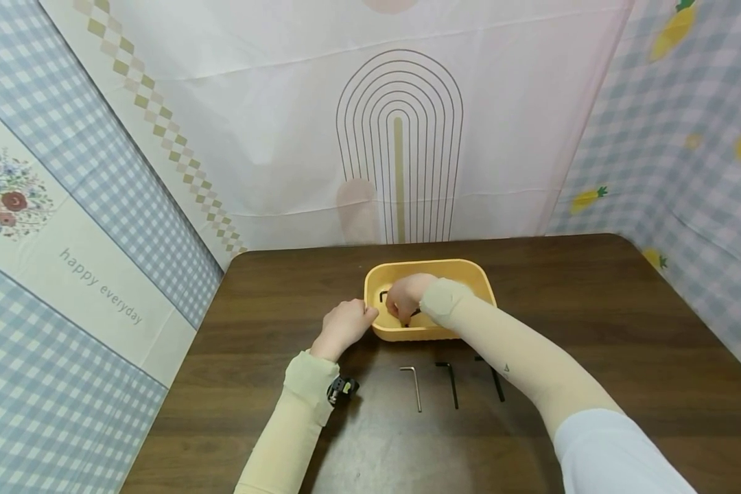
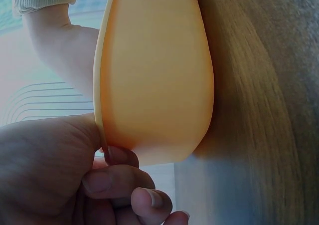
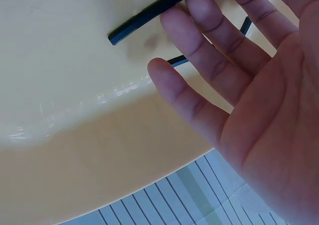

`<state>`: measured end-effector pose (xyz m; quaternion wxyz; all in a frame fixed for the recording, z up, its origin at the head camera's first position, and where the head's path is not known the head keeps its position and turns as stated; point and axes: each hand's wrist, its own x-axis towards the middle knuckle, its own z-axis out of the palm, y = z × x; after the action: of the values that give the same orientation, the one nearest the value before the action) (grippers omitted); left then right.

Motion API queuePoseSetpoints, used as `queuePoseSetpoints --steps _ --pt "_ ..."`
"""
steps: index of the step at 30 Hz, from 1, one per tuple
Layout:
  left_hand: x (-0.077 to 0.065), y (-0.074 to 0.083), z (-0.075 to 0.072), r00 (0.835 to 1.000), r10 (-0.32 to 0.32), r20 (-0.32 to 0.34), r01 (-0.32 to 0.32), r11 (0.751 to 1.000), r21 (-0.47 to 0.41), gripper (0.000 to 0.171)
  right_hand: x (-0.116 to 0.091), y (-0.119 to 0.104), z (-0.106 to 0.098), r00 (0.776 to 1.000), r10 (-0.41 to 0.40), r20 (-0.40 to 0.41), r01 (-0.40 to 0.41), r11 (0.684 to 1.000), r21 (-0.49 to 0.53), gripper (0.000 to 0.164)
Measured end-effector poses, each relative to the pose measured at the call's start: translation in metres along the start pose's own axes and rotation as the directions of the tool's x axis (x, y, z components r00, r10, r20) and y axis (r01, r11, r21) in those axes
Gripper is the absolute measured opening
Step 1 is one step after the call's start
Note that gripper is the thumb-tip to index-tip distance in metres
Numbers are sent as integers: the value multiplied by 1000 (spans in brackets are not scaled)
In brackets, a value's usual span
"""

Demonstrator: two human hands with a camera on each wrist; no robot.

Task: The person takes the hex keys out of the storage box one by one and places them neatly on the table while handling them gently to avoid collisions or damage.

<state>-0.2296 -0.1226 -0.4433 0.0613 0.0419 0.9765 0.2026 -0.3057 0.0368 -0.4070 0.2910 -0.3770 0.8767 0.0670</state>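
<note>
My left hand pinches the left front rim of a yellow plastic bin; in the left wrist view the thumb lies over the rim and curled fingers sit against the wall. Reaching down inside, my right hand has its fingers at a black hex key, whose upper end leaves the right wrist view. The thumb is hidden there. Behind the fingers, parts of another black hex key show. Near the bin's left side lies a black bent key end.
In front of the bin, a silver hex key, a black hex key and a second black one, partly under the right forearm, lie in a row on the brown wooden table. Patterned cloths hang behind and beside.
</note>
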Motion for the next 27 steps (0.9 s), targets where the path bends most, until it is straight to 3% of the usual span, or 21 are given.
queuePoseSetpoints --steps 20,27 --pt "0 0 -1 1000 -9 7 9 1000 4 38 4 5 0 1000 16 24 -17 999 41 26" --pt "0 -1 -1 1000 -1 3 1 1000 9 35 1 8 -1 999 32 -17 -31 999 41 21"
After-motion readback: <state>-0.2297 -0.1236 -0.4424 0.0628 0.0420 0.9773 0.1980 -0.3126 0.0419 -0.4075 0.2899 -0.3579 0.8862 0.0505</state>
